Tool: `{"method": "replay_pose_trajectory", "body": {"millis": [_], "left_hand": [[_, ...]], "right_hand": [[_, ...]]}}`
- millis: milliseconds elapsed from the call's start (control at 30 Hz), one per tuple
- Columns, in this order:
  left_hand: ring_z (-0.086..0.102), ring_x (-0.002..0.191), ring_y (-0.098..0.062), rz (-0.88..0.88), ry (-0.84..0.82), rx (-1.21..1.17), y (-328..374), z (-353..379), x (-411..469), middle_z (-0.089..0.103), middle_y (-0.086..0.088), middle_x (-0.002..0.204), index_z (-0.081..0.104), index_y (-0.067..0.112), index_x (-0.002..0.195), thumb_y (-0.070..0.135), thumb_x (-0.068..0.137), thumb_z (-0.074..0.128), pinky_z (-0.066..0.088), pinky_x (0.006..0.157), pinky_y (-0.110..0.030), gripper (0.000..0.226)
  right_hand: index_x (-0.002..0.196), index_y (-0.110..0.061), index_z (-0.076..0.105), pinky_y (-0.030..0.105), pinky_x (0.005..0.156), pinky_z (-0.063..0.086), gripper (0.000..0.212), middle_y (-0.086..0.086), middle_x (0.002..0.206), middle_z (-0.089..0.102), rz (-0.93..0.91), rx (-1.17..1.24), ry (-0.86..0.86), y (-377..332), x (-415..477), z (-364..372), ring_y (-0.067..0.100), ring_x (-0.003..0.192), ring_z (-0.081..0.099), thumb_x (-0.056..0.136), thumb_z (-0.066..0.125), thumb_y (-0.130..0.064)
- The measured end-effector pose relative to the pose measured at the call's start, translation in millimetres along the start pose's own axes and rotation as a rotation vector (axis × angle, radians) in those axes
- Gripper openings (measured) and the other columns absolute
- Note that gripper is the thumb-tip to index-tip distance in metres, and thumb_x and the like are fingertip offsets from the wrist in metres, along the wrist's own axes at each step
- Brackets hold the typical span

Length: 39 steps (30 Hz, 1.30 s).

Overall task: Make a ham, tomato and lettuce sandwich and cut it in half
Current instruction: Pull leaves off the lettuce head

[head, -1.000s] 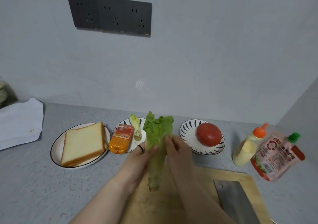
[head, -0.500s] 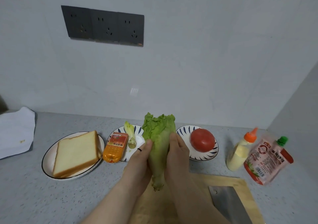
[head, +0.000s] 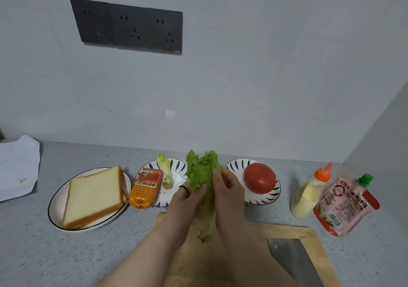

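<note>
Lettuce held upright over cutting board, long axis vertical, stem end down, frilled top up. Left hand and right hand clasp it from either side, fingers curled round leaves. Likely next: peel off 1 leaf. Bread well left, tomato near right.

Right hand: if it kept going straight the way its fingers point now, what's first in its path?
The right hand is clasped on the lettuce, fingers pointing away toward the back wall. Beyond the lettuce, the patterned plate holding the tomato looks closest to that line, probably its left rim; depth is unclear.
</note>
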<state>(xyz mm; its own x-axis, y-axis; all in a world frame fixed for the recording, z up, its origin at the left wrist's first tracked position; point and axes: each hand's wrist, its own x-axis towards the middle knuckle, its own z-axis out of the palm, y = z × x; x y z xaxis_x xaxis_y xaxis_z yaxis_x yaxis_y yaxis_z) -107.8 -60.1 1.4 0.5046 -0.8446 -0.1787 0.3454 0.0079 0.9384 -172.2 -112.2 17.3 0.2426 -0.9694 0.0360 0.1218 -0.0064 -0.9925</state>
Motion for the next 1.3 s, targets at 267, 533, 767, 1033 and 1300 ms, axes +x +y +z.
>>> {"method": "replay_pose_trajectory", "body": {"millis": [267, 533, 767, 1033, 1300], "left_hand": [[0.066, 0.097, -0.018, -0.037, -0.031, -0.218, -2.0, 0.5, -0.2, 0.071, -0.004, 0.103, 0.061, 0.014, 0.106, 0.027, 0.094, 0.040, 0.050, 0.079, -0.032, 0.027], [0.062, 0.105, -0.023, -0.077, 0.045, -0.342, -2.0, 4.6, 0.0, 0.067, -0.010, 0.112, 0.058, 0.009, 0.115, 0.029, 0.094, 0.041, 0.045, 0.096, -0.041, 0.033], [0.069, 0.078, -0.015, -0.069, 0.061, -0.386, 5.9, 0.6, 1.6, 0.073, 0.000, 0.083, 0.070, 0.012, 0.092, 0.025, 0.093, 0.042, 0.048, 0.067, -0.030, 0.031], [0.059, 0.100, -0.025, -0.060, 0.332, -0.335, 15.1, 0.2, 2.4, 0.061, -0.008, 0.112, 0.050, 0.008, 0.122, 0.036, 0.093, 0.044, 0.047, 0.091, -0.046, 0.041], [0.066, 0.077, -0.014, 0.032, 0.282, -0.324, 19.5, 6.5, -0.3, 0.065, -0.007, 0.095, 0.053, 0.004, 0.119, 0.022, 0.095, 0.043, 0.054, 0.064, -0.029, 0.031]], "right_hand": [[0.058, -0.020, 0.050, 0.030, 0.064, 0.039, 0.036, -0.005, 0.058, 0.051, -0.087, -0.067, 0.114, 0.7, 0.1, -1.7, 0.013, 0.062, 0.046, 0.093, 0.044, -0.015], [0.060, -0.019, 0.048, 0.038, 0.070, 0.039, 0.036, 0.002, 0.064, 0.051, -0.022, 0.054, 0.147, 2.8, 2.9, 2.8, 0.019, 0.069, 0.046, 0.094, 0.040, -0.016], [0.060, -0.015, 0.055, 0.019, 0.050, 0.048, 0.039, -0.002, 0.057, 0.059, 0.111, 0.362, 0.096, 0.7, 7.4, -3.7, 0.008, 0.054, 0.058, 0.095, 0.038, -0.012], [0.078, -0.020, 0.062, 0.019, 0.060, 0.052, 0.031, -0.012, 0.062, 0.066, 0.167, 0.453, 0.124, 1.1, 12.8, -12.5, 0.000, 0.060, 0.063, 0.097, 0.037, -0.017], [0.124, -0.018, 0.048, 0.012, 0.062, 0.044, 0.042, -0.005, 0.107, 0.059, 0.281, -0.030, -0.244, 8.9, 0.3, -5.5, -0.004, 0.083, 0.058, 0.086, 0.056, -0.033]]}}
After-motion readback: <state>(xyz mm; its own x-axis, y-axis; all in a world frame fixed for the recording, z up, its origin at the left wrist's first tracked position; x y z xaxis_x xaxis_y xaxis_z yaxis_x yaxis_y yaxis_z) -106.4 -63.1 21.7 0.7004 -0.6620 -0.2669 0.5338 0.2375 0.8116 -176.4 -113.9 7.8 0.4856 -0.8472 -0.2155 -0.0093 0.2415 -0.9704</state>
